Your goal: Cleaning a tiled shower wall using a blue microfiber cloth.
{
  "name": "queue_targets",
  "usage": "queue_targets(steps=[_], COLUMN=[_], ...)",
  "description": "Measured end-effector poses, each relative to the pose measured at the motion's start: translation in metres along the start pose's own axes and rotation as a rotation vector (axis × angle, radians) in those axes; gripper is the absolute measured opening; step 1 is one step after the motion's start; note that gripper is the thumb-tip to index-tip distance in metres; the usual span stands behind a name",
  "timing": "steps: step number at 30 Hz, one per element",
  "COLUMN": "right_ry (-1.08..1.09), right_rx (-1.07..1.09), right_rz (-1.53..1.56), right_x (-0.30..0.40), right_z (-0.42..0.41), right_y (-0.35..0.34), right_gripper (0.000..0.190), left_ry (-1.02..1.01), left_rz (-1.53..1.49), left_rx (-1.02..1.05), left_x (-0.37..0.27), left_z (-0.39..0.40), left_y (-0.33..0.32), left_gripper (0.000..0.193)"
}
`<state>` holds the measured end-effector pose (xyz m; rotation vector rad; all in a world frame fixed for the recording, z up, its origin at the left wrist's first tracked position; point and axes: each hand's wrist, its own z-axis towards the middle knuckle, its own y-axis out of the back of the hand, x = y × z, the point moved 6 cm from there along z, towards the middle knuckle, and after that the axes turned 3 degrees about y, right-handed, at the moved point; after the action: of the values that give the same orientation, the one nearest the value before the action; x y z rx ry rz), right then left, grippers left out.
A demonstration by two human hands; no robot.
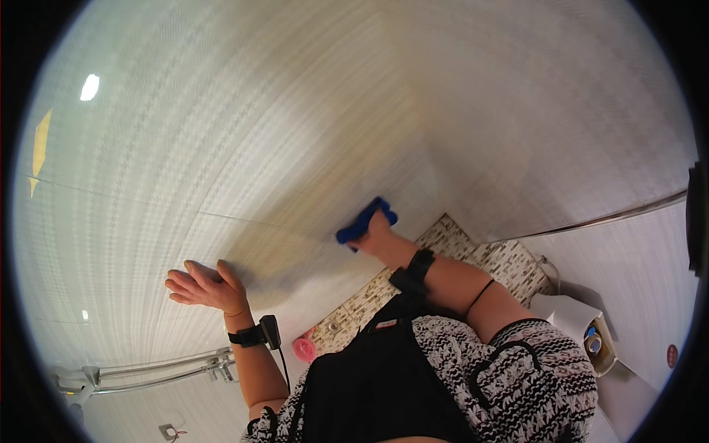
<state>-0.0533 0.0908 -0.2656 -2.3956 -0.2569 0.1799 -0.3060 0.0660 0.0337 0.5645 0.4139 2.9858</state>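
My right hand (374, 235) presses a blue cloth (366, 221) flat to the light patterned wall panel (288, 166), low down and close to the corner of two walls. To the left, my left hand (207, 285) is raised with its fingers spread and nothing in it, beside the same wall; whether it touches the surface, I cannot tell. A black strap with a small box and a cable is on my left wrist, and a black strap is on my right forearm.
Mosaic floor tiles (354, 310) with a drain (333, 326) lie below. A pink basin (304, 349) stands by the wall. Chrome shower pipes (160, 376) run at lower left. At right are a white fixture (570, 310) holding small items and a dark panel edge (609, 216).
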Motion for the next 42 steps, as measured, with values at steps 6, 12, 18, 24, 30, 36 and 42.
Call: queue_targets(steps=[6,12,18,24,30,36,42], right_ry=[0.375,0.829,0.121,-0.164,0.432,0.632,0.142], right_rx=[0.231,-0.152,-0.046,-0.145,0.316,-0.08,-0.202], right_rz=[0.055,-0.139,-0.008,0.025,0.132,0.07,0.128], right_x=[0.162,0.18,0.036,0.021,0.211,0.233,0.08], right_z=[0.022,0.054,0.079,0.088,0.092,0.081,0.075], right_y=[0.005,0.045,0.078,0.093,0.11,0.15,0.139], right_gripper=[0.071,0.073,0.085,0.085,0.074,0.079,0.08], left_ry=[0.009,0.01,-0.002,-0.03,-0.046,-0.058,-0.047], left_rz=[-0.016,-0.041,-0.065,-0.008,-0.038,-0.083,-0.035], left_rx=[0.003,-0.002,-0.031,-0.013,-0.03,-0.041,0.0], left_x=[-0.01,-0.014,-0.026,-0.025,-0.046,-0.056,-0.043], left_z=[0.01,0.014,0.03,0.027,0.038,0.053,0.05], left_y=[0.008,0.005,0.011,0.022,0.024,0.035,0.048], left_gripper=[0.066,0.067,0.065,0.065,0.063,0.065,0.071])
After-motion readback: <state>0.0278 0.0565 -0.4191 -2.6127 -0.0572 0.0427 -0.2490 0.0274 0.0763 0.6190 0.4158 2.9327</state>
